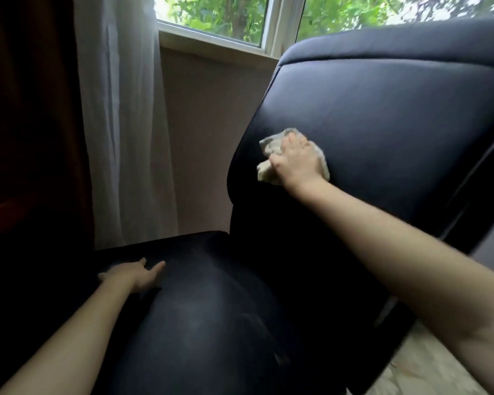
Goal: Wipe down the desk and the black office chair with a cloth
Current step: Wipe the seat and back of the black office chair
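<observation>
- Here, head view: black office chair (354, 223) fills the frame from centre to 3 o'clock, its front facing the camera.
- Backrest (382, 124) tilts toward 1 o'clock. A padded headrest section (397, 49) sits above a seam at its top.
- Seat (211, 323) lies at 6 o'clock. It is glossy, with faint pale streaks on the surface.
- Cloth (268, 145): pale and crumpled, pressed flat to the backrest just off centre toward 1–2 o'clock, near the backrest's 9 o'clock edge.
- Right hand (295, 161): on top of the cloth, fingers curved over the bunched fabric and gripping it, thumb at the 9 o'clock side. Cloth edges stick out from the hand at 10 o'clock, 8 o'clock and 3 o'clock. The right forearm runs in from 4 o'clock.
- Left hand (131, 273): at 8 o'clock, holding nothing, fingers straight and spread, pointing toward 2 o'clock. The palm rests on the seat near its 9 o'clock edge, and the forearm enters from 7 o'clock.
- Window (211, 15) at 12 o'clock, green leaves outside. The sill meets a plain wall (206, 138) behind the chair.
- White sheer curtain (120, 124) hangs at 10 o'clock.
- Dark wooden furniture (26, 109) at 9 o'clock; too dim to identify.
- Light floor (428, 366) shows at 5 o'clock, beside the seat.
</observation>
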Demonstrator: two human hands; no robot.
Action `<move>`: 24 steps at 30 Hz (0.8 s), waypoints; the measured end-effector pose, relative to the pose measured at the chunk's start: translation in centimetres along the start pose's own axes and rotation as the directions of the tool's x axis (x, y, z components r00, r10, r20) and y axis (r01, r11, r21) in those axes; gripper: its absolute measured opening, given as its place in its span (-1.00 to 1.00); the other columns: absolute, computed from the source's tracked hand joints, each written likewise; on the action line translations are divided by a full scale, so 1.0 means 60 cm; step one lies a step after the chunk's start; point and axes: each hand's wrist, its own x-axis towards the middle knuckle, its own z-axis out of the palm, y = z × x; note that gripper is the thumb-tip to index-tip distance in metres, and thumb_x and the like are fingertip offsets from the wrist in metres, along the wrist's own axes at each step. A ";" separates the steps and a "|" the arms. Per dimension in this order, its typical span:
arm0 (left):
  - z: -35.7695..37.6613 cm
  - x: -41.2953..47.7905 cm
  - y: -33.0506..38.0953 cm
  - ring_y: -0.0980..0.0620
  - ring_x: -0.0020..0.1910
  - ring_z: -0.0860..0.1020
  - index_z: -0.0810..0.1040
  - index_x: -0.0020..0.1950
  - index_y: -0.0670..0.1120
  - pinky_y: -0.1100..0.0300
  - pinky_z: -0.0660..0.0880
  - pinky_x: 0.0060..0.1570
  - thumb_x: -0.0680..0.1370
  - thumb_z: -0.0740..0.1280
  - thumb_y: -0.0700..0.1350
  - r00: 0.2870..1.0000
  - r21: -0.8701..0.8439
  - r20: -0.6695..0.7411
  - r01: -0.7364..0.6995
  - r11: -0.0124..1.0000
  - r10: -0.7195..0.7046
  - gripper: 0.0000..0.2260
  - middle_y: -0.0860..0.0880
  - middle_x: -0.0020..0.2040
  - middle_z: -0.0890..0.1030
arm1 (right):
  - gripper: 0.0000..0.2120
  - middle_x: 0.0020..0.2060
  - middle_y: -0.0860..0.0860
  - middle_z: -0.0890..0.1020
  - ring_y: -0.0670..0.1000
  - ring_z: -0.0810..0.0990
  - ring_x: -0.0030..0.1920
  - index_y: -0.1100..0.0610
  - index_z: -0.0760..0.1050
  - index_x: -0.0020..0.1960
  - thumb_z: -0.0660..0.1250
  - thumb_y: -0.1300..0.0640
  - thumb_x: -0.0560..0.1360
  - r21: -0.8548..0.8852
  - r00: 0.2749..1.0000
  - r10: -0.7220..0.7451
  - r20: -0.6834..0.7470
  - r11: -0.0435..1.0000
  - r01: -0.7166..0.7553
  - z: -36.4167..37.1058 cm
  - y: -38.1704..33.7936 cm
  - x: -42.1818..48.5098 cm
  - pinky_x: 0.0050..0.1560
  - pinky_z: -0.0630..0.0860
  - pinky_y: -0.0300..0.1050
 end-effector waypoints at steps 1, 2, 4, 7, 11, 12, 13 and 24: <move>-0.004 0.003 0.006 -0.16 0.50 0.13 -0.04 0.56 -0.02 -0.08 0.08 0.46 0.50 -0.09 0.41 1.000 -0.043 0.012 -0.006 0.999 0.007 -0.24 -0.12 0.55 0.08 | -0.62 0.44 0.21 0.25 0.19 0.14 0.46 0.15 0.33 0.40 -0.01 0.12 0.64 -0.006 0.997 0.026 -0.074 1.000 -0.026 -0.027 0.049 0.007 0.42 0.08 0.00; -0.009 0.004 0.017 -0.18 0.50 0.13 -0.04 0.56 -0.07 -0.08 0.10 0.46 0.52 -0.05 0.38 1.000 -0.080 0.002 -0.030 0.996 0.030 -0.24 -0.16 0.55 0.07 | -0.61 0.45 0.23 0.21 0.21 0.12 0.46 0.13 0.31 0.43 0.00 0.11 0.63 0.004 0.983 0.124 -0.132 0.992 -0.125 -0.052 0.096 0.009 0.42 0.09 0.05; -0.028 -0.020 0.067 -0.19 0.46 0.22 0.08 0.54 -0.11 -0.04 0.20 0.42 0.56 0.02 0.30 0.982 -0.134 -0.113 -0.166 0.977 0.151 -0.31 -0.20 0.51 0.18 | -0.60 0.44 0.23 0.21 0.23 0.15 0.44 0.08 0.29 0.44 0.01 0.10 0.62 0.008 0.933 0.282 -0.224 0.958 -0.288 -0.094 0.192 -0.008 0.39 0.16 0.12; -0.073 -0.097 0.186 -0.12 0.41 0.32 0.21 0.51 -0.07 0.06 0.26 0.39 0.60 0.10 0.18 0.862 -0.312 -0.278 -0.498 0.809 0.424 -0.45 -0.14 0.45 0.33 | -0.59 0.34 0.28 0.29 0.30 0.25 0.36 0.07 0.31 0.42 0.13 0.07 0.57 0.039 0.912 0.372 -0.173 0.928 -0.371 -0.143 0.288 -0.062 0.35 0.25 0.16; -0.113 -0.205 0.339 0.01 0.47 0.23 0.14 0.53 0.00 0.18 0.13 0.41 0.63 0.12 0.08 0.654 -0.558 -0.438 -0.736 0.384 0.617 -0.51 -0.03 0.49 0.26 | -0.55 0.32 0.22 0.33 0.27 0.31 0.32 -0.04 0.34 0.39 0.21 -0.01 0.50 0.093 0.940 0.326 -0.100 0.944 -0.317 -0.174 0.280 -0.138 0.34 0.29 0.13; -0.113 -0.226 0.367 0.00 0.48 0.19 0.12 0.54 0.01 0.17 0.11 0.40 0.63 0.11 0.08 0.629 -0.576 -0.461 -0.749 0.328 0.626 -0.51 -0.04 0.51 0.22 | -0.56 0.35 0.21 0.30 0.26 0.29 0.34 -0.06 0.34 0.39 0.20 0.01 0.51 0.072 0.947 0.308 -0.090 0.951 -0.302 -0.175 0.267 -0.158 0.36 0.24 0.12; -0.110 -0.241 0.392 -0.04 0.50 0.13 0.07 0.55 0.03 0.14 0.09 0.41 0.63 0.11 0.10 0.621 -0.579 -0.464 -0.752 0.313 0.632 -0.49 -0.08 0.53 0.17 | -0.58 0.38 0.21 0.28 0.26 0.26 0.36 -0.06 0.35 0.38 0.19 0.03 0.52 0.058 0.954 0.287 -0.087 0.958 -0.282 -0.170 0.251 -0.178 0.38 0.19 0.09; -0.108 -0.208 0.396 -0.32 0.25 0.40 0.16 0.52 0.11 -0.05 0.36 0.25 0.59 0.13 -0.26 0.580 -0.498 -0.488 -0.799 0.337 0.653 -0.47 -0.31 0.31 0.38 | -0.63 -0.28 0.00 0.61 0.08 0.61 -0.22 -0.01 0.59 -0.30 0.56 -0.14 -0.01 0.109 0.896 -0.440 -0.069 0.889 0.445 -0.054 0.076 -0.312 -0.15 0.54 -0.11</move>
